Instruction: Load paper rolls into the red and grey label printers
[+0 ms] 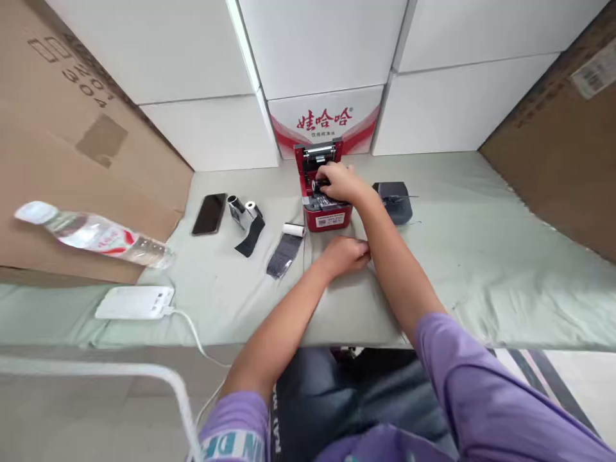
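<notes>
At table centre, head view: red printer (pixel 323 199) stands lid open. Right hand (pixel 338 181) inside its bay, fingers curled on dark roller. Left hand (pixel 347 255) loosely closed, resting on cloth (pixel 481 256) just before printer; nothing seen held.

red 娃哈哈 on white carton (pixel 325 120)

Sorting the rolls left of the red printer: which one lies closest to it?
The white roll with the dark strip trailing toward the table edge, right beside the printer; the other rolls lie nearer the phone.
</notes>
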`<state>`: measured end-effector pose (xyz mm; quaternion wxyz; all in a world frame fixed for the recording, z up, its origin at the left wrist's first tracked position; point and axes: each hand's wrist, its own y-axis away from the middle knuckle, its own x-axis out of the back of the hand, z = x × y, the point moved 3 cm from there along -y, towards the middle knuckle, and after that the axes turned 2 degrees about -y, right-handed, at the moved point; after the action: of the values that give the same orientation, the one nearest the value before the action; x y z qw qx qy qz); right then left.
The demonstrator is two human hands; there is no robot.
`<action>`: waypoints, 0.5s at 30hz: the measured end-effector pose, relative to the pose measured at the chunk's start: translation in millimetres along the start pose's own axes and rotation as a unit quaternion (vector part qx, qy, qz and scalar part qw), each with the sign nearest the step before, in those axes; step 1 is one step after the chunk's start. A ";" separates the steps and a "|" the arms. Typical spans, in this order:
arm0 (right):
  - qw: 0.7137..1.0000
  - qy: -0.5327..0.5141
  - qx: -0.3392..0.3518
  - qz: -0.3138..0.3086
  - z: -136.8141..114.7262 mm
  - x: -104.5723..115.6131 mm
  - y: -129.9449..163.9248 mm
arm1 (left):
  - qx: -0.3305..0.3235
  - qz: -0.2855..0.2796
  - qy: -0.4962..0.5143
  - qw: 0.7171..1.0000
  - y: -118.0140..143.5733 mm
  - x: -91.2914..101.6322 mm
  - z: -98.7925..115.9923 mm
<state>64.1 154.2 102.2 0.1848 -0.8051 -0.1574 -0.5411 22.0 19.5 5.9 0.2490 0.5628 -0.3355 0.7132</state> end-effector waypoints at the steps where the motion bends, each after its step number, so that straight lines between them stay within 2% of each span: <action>1: 1.000 -0.005 -0.010 0.009 1.3 -1.4 -1.6 | 0.001 -0.002 0.000 1.000 -0.8 0.0 0.3; 4: 0.999 -0.020 -0.027 0.015 4.1 -5.3 -5.0 | 0.004 -0.003 0.001 1.000 -2.6 1.0 1.0; 10: 0.998 -0.050 -0.017 -0.036 2.0 -4.4 -2.4 | 0.013 0.021 0.012 1.000 -0.7 5.0 1.7; 12: 0.997 -0.076 -0.007 -0.007 1.7 0.3 -1.9 | 0.015 0.028 0.017 0.999 0.5 5.5 1.6; 15: 0.986 -0.113 0.005 0.124 6.8 10.3 -3.9 | 0.018 0.033 0.021 0.999 1.6 5.7 1.5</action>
<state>71.6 161.4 109.9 0.2351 -0.8736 -0.0793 -0.4187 20.4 17.2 11.4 0.2223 0.5409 -0.3351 0.7387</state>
